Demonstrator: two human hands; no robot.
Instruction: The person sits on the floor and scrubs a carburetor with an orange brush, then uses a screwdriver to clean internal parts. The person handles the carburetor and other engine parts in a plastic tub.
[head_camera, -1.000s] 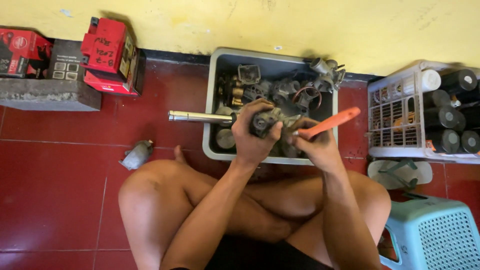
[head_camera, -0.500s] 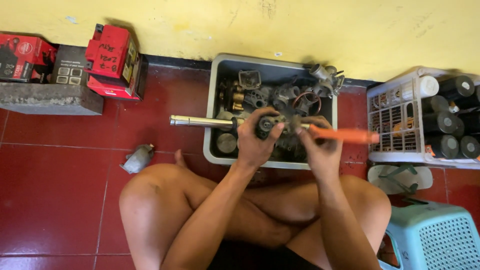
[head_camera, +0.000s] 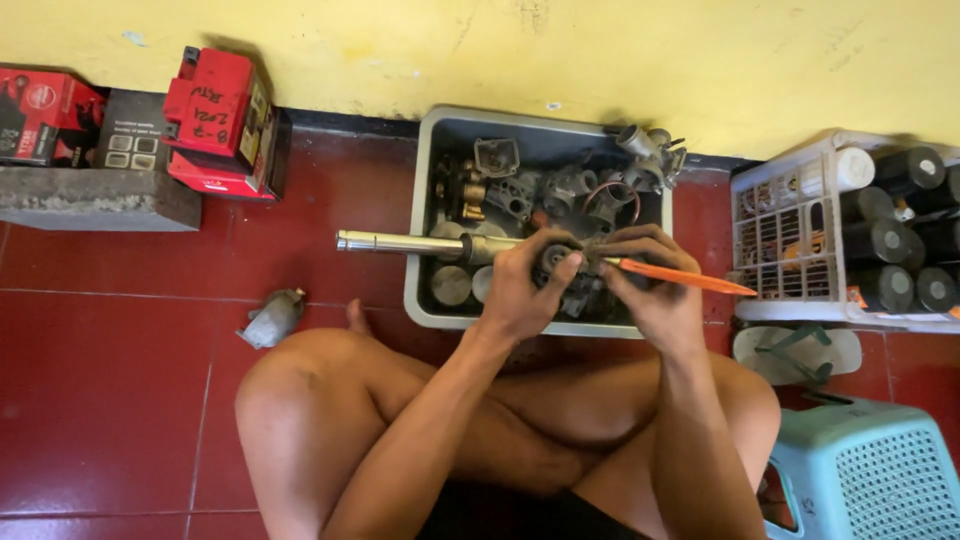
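Floor is red tile under a yellow wall; you sit cross-legged. Since a moment ago the screwdriver has dropped from a tilt to nearly level, pointing at 3 o'clock. Your left hand grips a dark metal part with a shiny shaft toward 9 o'clock, over the grey bin. Your right hand clasps the screwdriver.

light: soft, even daylight | shadows: faint, short ones behind the red cardboard boxes on the far yellow wall | glare: small sheen on the polished metal shaft | focus: sharp throughout, slight softness at the edges
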